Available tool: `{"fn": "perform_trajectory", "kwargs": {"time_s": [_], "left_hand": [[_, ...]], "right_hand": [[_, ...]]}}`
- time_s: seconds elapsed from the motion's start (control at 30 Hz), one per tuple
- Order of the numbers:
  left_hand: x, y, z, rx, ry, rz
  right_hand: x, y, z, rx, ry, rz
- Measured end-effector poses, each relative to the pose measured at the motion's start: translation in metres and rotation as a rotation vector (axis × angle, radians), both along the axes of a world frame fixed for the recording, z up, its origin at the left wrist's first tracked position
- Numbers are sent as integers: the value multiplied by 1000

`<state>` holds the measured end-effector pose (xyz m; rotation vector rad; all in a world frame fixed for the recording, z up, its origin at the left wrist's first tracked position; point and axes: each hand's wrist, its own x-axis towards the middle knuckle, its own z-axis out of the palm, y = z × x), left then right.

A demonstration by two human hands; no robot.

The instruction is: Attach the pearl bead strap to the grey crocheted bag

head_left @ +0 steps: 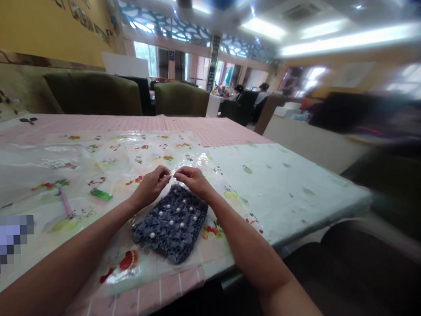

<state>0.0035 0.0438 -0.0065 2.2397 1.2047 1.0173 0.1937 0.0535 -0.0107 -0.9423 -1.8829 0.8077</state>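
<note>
A dark blue-grey, ruffled knitted bag [181, 230] dotted with white pearl beads lies on the plastic-covered table in front of me. Just beyond its far edge, my left hand [155, 184] and my right hand [194, 181] meet almost fingertip to fingertip. Both are closed in a pinch. A tiny pale speck shows between the fingertips, too small to name. Beside the bag's left edge sits a short string of pearl-like beads [132, 222], partly behind my left forearm.
Left of my hands lie a pink pen-like stick [65, 203] and a small green packet [101, 194]. Black-handled scissors [28, 120] rest at the far left corner. Green chairs [182, 98] stand behind the table [267, 197]. People sit in the background.
</note>
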Motion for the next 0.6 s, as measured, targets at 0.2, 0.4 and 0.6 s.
{"fn": "perform_trajectory", "kwargs": {"time_s": [0.2,0.4,0.6], "left_hand": [[5,-4,4,-196,-186,-83],[4,-3,9,-774,-578,-189],[2,0,11,-1017,-756,-369]], "right_hand": [[-3,-4,3,127,-37,-11],[-3,-10,5,346,-103,-17],[-3,-16,8,396,-110,-33]]}}
